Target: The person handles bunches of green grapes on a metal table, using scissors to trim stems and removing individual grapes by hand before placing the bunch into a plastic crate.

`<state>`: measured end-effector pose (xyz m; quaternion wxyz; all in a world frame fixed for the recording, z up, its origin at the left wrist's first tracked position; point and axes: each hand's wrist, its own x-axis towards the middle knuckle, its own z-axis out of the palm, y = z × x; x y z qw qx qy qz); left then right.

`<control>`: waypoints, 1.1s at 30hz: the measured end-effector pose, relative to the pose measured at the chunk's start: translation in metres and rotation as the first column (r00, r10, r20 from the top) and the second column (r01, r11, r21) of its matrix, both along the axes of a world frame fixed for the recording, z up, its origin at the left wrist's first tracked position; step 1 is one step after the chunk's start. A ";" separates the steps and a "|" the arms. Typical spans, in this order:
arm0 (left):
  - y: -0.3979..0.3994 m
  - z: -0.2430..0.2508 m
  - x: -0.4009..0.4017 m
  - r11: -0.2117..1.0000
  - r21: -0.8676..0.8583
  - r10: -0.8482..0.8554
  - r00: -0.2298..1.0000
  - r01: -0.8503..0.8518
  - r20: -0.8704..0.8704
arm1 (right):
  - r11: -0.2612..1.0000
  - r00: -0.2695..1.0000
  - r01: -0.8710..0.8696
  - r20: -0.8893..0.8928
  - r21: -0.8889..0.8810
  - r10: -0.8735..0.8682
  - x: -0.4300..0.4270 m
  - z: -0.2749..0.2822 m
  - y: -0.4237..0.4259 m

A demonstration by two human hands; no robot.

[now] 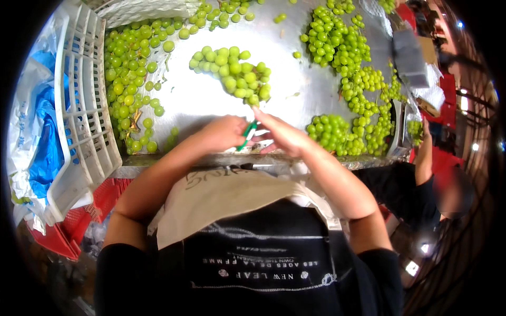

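A bunch of green grapes (241, 75) lies on the bright metal work surface (292, 118) directly in front of me. My left hand (225, 132) is curled at the near edge, below the bunch. My right hand (284, 134) is beside it with the fingers spread, one fingertip reaching the bunch's lower end. Between the two hands is a small green-handled tool (248, 136), tilted; its working end is hidden or blurred. Which hand grips it I cannot tell.
Loose grapes (126, 79) are heaped at the left beside a white plastic crate (85, 98) on its side. More bunches (340, 43) line the right side. Red crates (67, 233) stand at lower left. Another person's hand (426, 128) holds grapes at the right.
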<state>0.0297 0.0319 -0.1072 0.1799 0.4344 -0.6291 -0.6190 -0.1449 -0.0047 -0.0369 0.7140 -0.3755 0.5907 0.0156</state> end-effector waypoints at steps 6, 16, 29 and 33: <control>0.026 0.015 0.065 0.987 -0.160 0.074 0.889 0.000 0.451 | 0.745 0.988 -0.093 -0.152 -0.660 -0.012 -0.029 -0.002 -0.036; 0.037 0.009 0.075 0.900 -0.437 0.260 0.796 0.005 0.546 | 0.396 0.778 -0.591 -0.627 -0.703 0.047 0.019 -0.048 -0.043; 0.030 0.015 0.073 0.950 -0.306 0.244 0.764 -0.064 0.598 | 0.976 0.981 0.163 0.128 -0.142 -0.146 -0.036 -0.068 -0.073; 0.034 0.011 0.073 0.923 -0.381 0.282 0.771 -0.055 0.571 | 0.937 0.909 0.328 0.229 0.119 -0.347 -0.048 -0.078 -0.072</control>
